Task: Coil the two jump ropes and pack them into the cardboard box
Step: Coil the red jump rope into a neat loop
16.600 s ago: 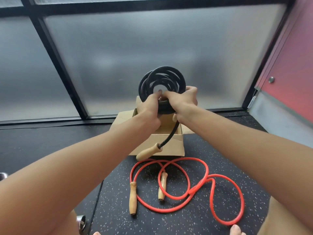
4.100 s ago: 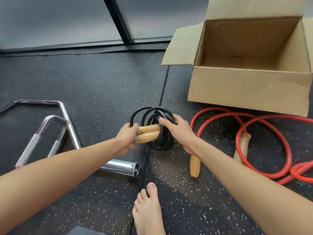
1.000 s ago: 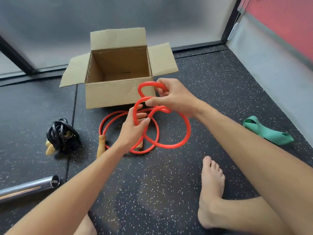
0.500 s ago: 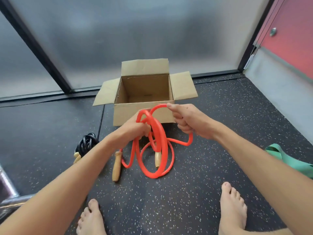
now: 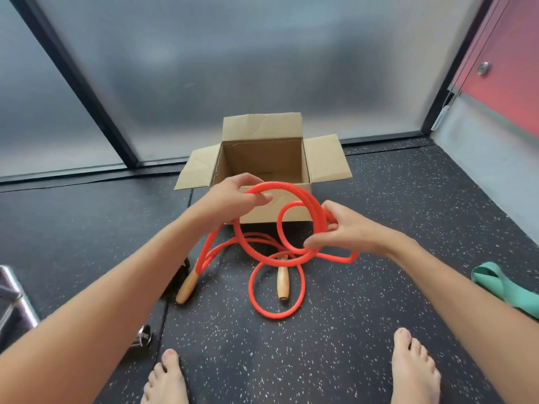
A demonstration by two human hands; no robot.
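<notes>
The red jump rope (image 5: 250, 249) is held up in front of the open cardboard box (image 5: 264, 158), partly looped. My left hand (image 5: 230, 201) grips the top of a large loop. My right hand (image 5: 347, 228) pinches the loops together at their right side. Both wooden handles hang low: one (image 5: 186, 284) at the left, one (image 5: 283, 282) inside a lower loop near the floor. The coiled black rope (image 5: 182, 268) lies on the floor, mostly hidden behind my left forearm. The box looks empty inside.
A green resistance band (image 5: 501, 284) lies on the floor at the right. Chrome bars (image 5: 17, 304) and a bar end (image 5: 143, 335) sit at the left. My bare feet (image 5: 414, 371) rest at the bottom. Frosted glass panels stand behind the box.
My hands have spread apart and the red loops have opened wider; my right hand has dropped lower and to the right. The black coil has slipped behind my left arm.
</notes>
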